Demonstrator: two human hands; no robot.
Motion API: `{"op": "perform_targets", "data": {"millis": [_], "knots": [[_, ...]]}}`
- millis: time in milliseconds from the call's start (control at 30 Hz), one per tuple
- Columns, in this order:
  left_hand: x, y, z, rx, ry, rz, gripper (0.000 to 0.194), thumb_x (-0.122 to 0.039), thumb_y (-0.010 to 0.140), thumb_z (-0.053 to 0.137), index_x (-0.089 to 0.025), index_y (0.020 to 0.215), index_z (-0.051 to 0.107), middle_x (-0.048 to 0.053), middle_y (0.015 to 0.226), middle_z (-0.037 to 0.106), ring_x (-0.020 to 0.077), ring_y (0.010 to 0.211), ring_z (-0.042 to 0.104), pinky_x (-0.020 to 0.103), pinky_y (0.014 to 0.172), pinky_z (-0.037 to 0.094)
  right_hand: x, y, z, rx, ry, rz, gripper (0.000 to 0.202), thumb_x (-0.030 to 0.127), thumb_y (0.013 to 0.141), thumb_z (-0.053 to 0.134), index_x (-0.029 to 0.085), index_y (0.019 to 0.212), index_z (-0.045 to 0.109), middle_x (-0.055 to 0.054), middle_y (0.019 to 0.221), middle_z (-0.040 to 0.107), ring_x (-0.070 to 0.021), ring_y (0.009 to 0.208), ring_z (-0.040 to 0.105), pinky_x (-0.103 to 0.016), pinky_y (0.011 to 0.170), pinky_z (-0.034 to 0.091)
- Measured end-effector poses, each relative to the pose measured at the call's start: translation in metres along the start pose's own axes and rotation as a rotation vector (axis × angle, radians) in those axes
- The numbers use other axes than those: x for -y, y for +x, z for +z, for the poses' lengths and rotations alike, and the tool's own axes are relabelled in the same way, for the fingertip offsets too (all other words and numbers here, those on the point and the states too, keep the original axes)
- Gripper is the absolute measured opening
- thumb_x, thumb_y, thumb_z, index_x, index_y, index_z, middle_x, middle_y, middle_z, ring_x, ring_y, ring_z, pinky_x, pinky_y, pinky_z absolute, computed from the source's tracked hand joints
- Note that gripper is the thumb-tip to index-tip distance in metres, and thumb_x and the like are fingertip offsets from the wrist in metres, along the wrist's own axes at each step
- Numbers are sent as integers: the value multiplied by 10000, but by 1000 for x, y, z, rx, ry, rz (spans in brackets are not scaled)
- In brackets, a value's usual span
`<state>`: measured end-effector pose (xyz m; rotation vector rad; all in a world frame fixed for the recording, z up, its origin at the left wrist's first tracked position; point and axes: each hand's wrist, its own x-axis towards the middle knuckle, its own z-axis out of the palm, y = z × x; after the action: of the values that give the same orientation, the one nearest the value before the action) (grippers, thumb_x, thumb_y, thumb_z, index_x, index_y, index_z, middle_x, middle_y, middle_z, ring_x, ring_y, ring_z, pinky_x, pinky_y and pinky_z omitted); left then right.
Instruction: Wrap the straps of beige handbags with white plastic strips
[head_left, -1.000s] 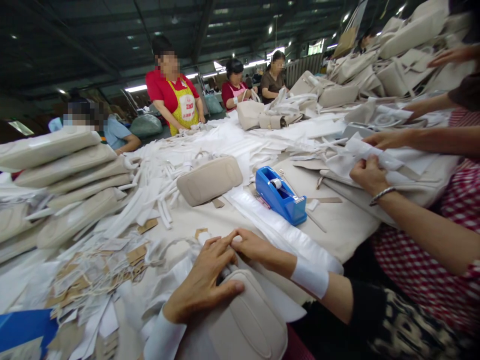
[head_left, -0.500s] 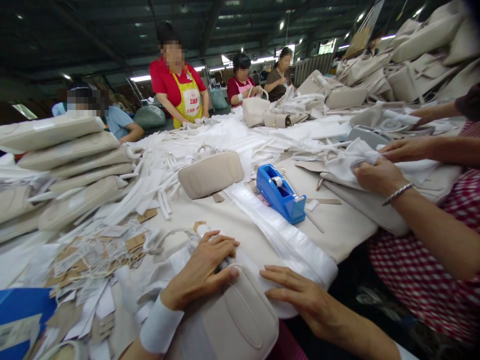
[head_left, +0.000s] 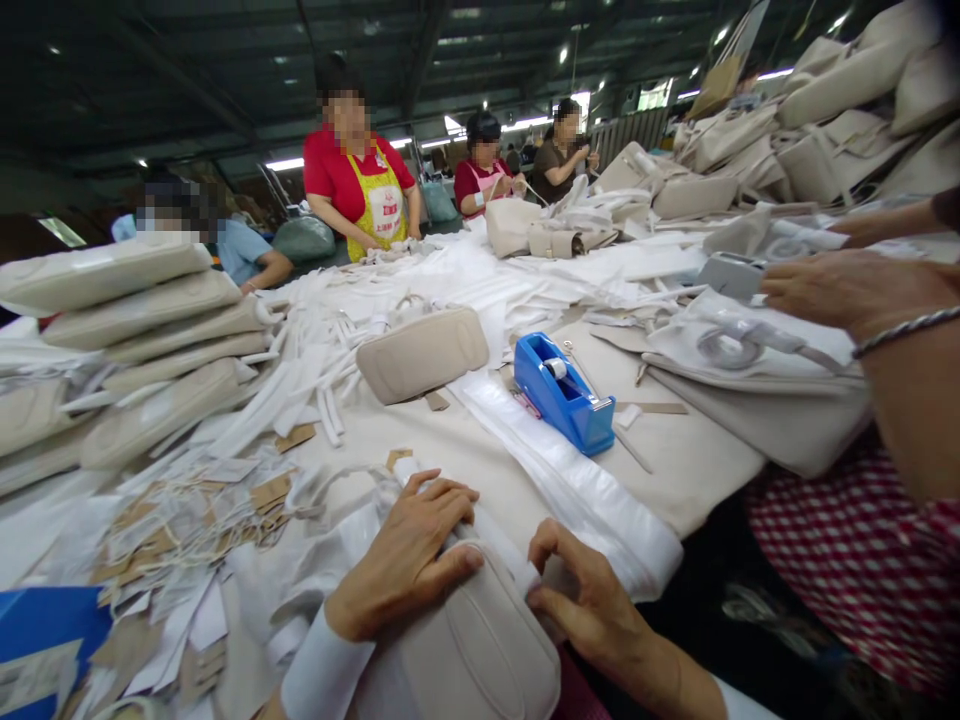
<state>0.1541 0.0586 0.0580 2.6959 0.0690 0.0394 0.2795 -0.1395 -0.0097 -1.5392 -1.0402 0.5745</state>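
A beige handbag (head_left: pixel 480 640) with a raised oval outline on its face lies tilted at the table's near edge. Laid across its upper edge is my left hand (head_left: pixel 412 560), fingers close together and thumb along the face, holding the bag. My right hand (head_left: pixel 577 590) has thumb and forefinger bent into a pinch at the bag's right side, on the edge of a thin white sheet (head_left: pixel 499 540) beside the bag. Most of what lies under my left palm is hidden. Clear plastic sleeves (head_left: pixel 585 500) lie just beyond my right hand.
A blue tape dispenser (head_left: pixel 562 395) stands ahead, near another beige bag (head_left: pixel 422 355). Tags with strings (head_left: pixel 195 510) heap at left, by stacked bags (head_left: pixel 142 310). At right a co-worker's hand (head_left: pixel 855 285) is over another bag (head_left: pixel 765 400). Several people work across the table.
My right hand has gone from spread fingers to a pinch at the bag's side. My left hand stays nearly in place. The co-worker's bag now shows more openly, with the braceleted arm further right.
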Motion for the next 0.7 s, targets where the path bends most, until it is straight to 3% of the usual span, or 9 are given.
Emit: {"op": "perform_targets", "data": {"millis": [100,233,367,533,700], "knots": [[-1,1,0,-5,-2,6,487,-635,931,315,-218,995,558,69,1234,615,236,1186,514,459,1171,131,7,15,7,67,-54,53,149,130,703,570,207,678,445,37,679,490,-124,665,477,-248,621,353],[-2,2,-2,12,-13,22,624,-764,849,325,-213,1003,573,92,1214,616,255,1173,523,468,1164,144,18,35,10,198,-196,160,168,128,651,604,209,650,457,69,563,422,-99,535,393,-245,515,249],[-3,2,-2,-7,-27,4,644,-800,807,361,-213,964,575,88,1192,627,252,1154,541,458,1161,148,26,35,2,172,-285,84,169,107,647,575,213,755,500,45,689,506,-123,644,469,-244,596,316],[0,2,1,-36,-20,-13,631,-799,782,427,-211,950,584,82,1170,640,245,1126,559,449,1155,165,30,25,-12,205,-106,199,77,122,684,552,194,706,565,30,679,529,-130,656,499,-249,613,360],[0,2,1,-40,0,-12,605,-782,783,458,-206,915,585,81,1126,652,250,1085,578,458,1144,190,29,38,3,238,-67,259,121,68,576,516,174,563,575,43,542,531,-107,538,478,-232,515,308]]}}
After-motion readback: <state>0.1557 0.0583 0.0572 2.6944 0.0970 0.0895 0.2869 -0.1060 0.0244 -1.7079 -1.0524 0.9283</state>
